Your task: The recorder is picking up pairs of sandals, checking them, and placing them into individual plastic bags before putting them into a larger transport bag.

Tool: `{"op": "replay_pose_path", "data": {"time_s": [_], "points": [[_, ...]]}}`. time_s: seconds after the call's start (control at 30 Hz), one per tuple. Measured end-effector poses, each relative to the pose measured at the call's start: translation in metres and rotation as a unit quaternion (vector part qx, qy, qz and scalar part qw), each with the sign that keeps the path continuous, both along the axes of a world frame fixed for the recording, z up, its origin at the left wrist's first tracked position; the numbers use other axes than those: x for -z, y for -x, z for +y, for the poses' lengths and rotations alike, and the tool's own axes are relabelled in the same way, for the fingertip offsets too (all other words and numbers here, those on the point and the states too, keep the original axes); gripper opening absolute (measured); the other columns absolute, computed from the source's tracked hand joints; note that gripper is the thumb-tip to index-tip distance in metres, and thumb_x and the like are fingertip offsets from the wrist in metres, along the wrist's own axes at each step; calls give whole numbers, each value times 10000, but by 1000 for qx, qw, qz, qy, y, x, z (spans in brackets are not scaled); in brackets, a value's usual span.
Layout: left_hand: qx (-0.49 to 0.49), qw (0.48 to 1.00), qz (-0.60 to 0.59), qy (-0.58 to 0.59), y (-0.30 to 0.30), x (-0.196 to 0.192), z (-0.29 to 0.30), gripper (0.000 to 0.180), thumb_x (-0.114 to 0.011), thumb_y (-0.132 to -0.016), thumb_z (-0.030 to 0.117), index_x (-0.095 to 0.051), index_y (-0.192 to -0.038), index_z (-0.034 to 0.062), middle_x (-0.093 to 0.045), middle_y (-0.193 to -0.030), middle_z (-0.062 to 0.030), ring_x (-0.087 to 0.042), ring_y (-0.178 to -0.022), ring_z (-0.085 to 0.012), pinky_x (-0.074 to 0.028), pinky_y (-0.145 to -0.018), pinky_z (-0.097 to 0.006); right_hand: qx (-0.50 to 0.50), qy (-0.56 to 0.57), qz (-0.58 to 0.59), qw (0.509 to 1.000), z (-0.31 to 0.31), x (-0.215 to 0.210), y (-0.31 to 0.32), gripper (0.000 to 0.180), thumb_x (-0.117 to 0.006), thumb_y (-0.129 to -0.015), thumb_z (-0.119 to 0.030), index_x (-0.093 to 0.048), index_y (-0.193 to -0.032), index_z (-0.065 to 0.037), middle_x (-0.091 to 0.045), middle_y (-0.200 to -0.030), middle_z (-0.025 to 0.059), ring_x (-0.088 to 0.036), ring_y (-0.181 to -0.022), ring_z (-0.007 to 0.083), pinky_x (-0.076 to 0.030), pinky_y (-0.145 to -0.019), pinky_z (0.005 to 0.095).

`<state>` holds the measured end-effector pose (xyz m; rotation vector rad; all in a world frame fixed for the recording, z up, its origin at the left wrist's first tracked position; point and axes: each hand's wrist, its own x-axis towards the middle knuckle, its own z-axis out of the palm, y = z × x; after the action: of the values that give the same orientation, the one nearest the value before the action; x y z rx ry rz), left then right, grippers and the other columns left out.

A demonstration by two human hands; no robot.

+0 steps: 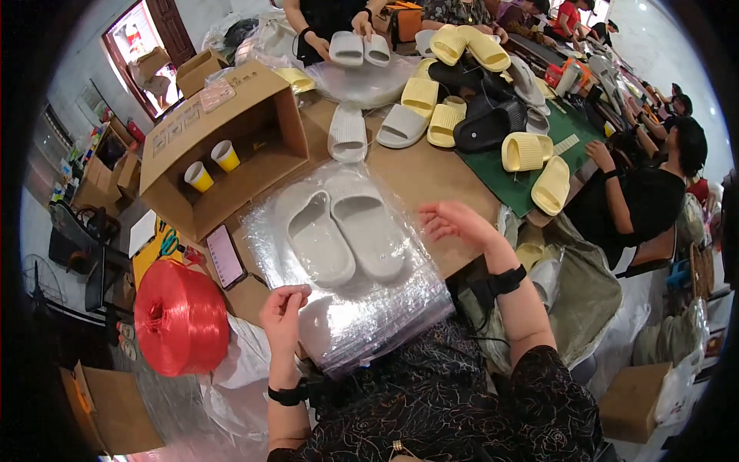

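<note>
A pair of grey slide sandals (346, 231) lies side by side on a stack of clear plastic bags (369, 308) in front of me. My left hand (283, 308) is at the stack's near left edge, thumb and fingers pinched together; whether they grip a bag's edge is hard to make out. My right hand (456, 223) is raised beside the stack's right edge, its fingers loosely bent and apart, with nothing in it. Both slides lie clear of my fingers.
A cardboard box (262, 165) on its side holds two yellow-and-white cups (212, 168). A phone (224, 256), scissors (169, 242) and a red twine roll (181, 319) stand left. Loose slides (443, 123) pile up beyond. Across the table, a person's hands (362, 27) hold grey slides.
</note>
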<state>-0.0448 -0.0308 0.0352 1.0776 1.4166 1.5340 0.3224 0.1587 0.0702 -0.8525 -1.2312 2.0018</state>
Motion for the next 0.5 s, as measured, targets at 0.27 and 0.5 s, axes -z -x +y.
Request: {"op": "replay_pose_path", "data": {"time_s": [0.27,0.5], "points": [[0,995,2,98,-5,-7,-13,117,-609,-965,64,-654,-1043,-10,-717,-972,-81,-699,-823,-142,-532,-684,-240,-70,-266,-324,905,-24,26,0,428,-798,-835,-282,-676,-1126,8,-677,-851,66,-647,-805,148,-519,-706,292],[3,989,-32,146,-5,-10,-12,138,-564,-999,109,-623,-1048,-5,-710,-940,-89,-713,-790,-160,-510,-618,-230,40,-146,-273,950,-25,-11,8,138,-675,-926,-107,-697,-965,24,-721,-824,69,-665,-707,111,-526,-621,249]]}}
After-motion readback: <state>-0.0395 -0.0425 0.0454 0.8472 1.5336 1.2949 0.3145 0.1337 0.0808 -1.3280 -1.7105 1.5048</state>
